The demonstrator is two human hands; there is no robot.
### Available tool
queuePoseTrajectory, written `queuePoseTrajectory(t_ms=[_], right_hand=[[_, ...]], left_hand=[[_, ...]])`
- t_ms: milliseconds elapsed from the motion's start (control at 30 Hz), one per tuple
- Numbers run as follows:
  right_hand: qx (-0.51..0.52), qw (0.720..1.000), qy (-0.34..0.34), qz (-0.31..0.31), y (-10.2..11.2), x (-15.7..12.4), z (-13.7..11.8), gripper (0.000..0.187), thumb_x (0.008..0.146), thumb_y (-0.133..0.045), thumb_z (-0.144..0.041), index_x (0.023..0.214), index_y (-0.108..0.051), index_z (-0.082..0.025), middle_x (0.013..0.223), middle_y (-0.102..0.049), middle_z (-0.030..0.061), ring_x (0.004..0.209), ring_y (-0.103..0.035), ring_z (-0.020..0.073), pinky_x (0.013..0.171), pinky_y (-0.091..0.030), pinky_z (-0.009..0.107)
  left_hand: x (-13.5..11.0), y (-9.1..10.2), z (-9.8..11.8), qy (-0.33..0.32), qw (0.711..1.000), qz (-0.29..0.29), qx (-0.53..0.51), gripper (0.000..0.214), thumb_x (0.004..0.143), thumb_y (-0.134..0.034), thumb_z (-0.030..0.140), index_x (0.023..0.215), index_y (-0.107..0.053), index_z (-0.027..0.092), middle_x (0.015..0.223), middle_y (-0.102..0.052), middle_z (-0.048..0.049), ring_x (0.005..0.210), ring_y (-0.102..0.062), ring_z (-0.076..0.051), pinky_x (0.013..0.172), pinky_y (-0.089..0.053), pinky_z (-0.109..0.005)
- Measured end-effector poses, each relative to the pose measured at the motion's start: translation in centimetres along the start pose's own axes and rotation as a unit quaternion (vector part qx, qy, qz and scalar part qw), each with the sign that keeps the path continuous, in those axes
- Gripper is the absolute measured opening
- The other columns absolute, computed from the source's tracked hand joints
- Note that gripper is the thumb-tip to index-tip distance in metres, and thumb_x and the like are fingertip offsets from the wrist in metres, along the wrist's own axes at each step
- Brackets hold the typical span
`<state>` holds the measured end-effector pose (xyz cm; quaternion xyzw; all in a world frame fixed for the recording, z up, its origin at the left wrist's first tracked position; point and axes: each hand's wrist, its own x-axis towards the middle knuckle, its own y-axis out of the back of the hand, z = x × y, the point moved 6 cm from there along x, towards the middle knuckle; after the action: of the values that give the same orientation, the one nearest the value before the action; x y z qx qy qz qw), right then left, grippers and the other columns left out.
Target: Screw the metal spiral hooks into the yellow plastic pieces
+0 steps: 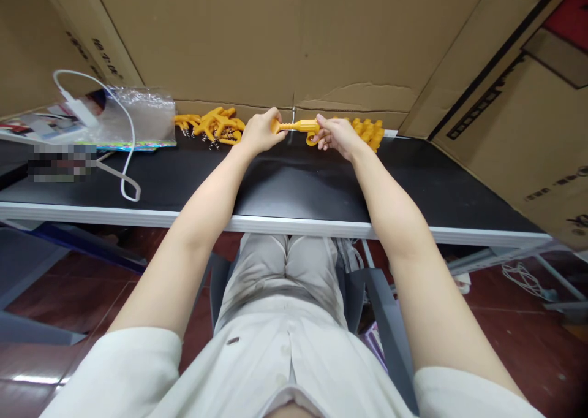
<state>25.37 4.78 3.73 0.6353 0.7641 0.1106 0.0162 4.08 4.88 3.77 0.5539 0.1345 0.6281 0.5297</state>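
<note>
Two hands are holding one yellow plastic part [297,125] just above the far edge of the black table [294,188], slightly above the middle of the frame. Its long axis is lying level, running left to right across the frame. The thin end is sitting in the left hand [260,133], and the thicker end, with a small loop hanging below it, is pointing toward the right hand [339,136]. The left hand's fingers are curling closed around the thin end. The right hand's fingertips are pinching the thick end, the other fingers bent loosely beneath.

A heap of yellow pieces [215,125] is lying just left of the left hand, and a second heap [370,133] is sitting just behind the right hand. Farther left, a clear plastic bag [140,119] and a white cable [123,160] are resting on the table. A cardboard wall [285,38] is closing off the table's back edge.
</note>
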Motion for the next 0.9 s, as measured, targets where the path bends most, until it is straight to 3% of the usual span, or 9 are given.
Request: queuePoseTrajectory(t_ms=[367,467,567,667,900], right_hand=[[-0.021,0.998,-0.048,-0.016,-0.1,-0.1,0.9,0.057,0.096,-0.065,-0.075,0.097,-0.065,-0.018,0.07,-0.074,0.0026,0.046,-0.063,0.0105,0.042,-0.045,0.019],[-0.012,0.998,-0.05,-0.039,0.1,-0.5,0.8,0.045,0.1,-0.071,-0.061,0.107,-0.066,-0.017,0.087,-0.079,0.0051,0.055,-0.07,0.0125,0.048,-0.053,0.021],[0.001,0.998,-0.033,-0.047,0.6,-0.7,0.5,0.028,0.102,-0.075,-0.035,0.122,-0.065,-0.018,0.102,-0.08,0.0066,0.066,-0.075,0.0132,0.055,-0.059,0.021],[-0.002,0.999,-0.014,-0.045,1.0,-0.5,0.4,0.033,0.099,-0.075,-0.017,0.13,-0.064,-0.019,0.108,-0.079,0.0063,0.07,-0.076,0.0125,0.059,-0.061,0.021],[-0.01,0.999,0.005,-0.042,1.2,0.1,0.6,0.024,0.099,-0.076,-0.017,0.121,-0.068,-0.017,0.101,-0.079,0.0062,0.069,-0.074,0.0113,0.066,-0.063,0.023]], left_hand=[[0.2,-0.4,-0.5,0.015,1.0,-0.011,0.007,0.036,0.087,-0.074,0.034,0.121,-0.07,0.021,0.109,-0.077,-0.0115,0.114,-0.07,-0.036,0.107,-0.052,-0.048],[0.1,-0.4,-0.5,0.023,0.999,-0.016,0.014,0.036,0.088,-0.074,0.035,0.121,-0.07,0.021,0.111,-0.077,-0.0127,0.113,-0.071,-0.036,0.105,-0.053,-0.048],[0.1,-0.4,-0.6,0.023,1.0,-0.013,0.014,0.035,0.088,-0.074,0.035,0.119,-0.07,0.021,0.11,-0.077,-0.0125,0.111,-0.071,-0.035,0.105,-0.053,-0.047],[0.2,-0.5,-0.7,0.01,1.0,-0.009,0.006,0.033,0.088,-0.075,0.035,0.118,-0.07,0.021,0.107,-0.077,-0.0107,0.11,-0.072,-0.034,0.105,-0.053,-0.047],[0.4,-0.7,-0.9,0.006,1.0,-0.006,-0.006,0.032,0.088,-0.076,0.035,0.116,-0.069,0.021,0.106,-0.077,-0.0104,0.112,-0.071,-0.034,0.108,-0.052,-0.047]])
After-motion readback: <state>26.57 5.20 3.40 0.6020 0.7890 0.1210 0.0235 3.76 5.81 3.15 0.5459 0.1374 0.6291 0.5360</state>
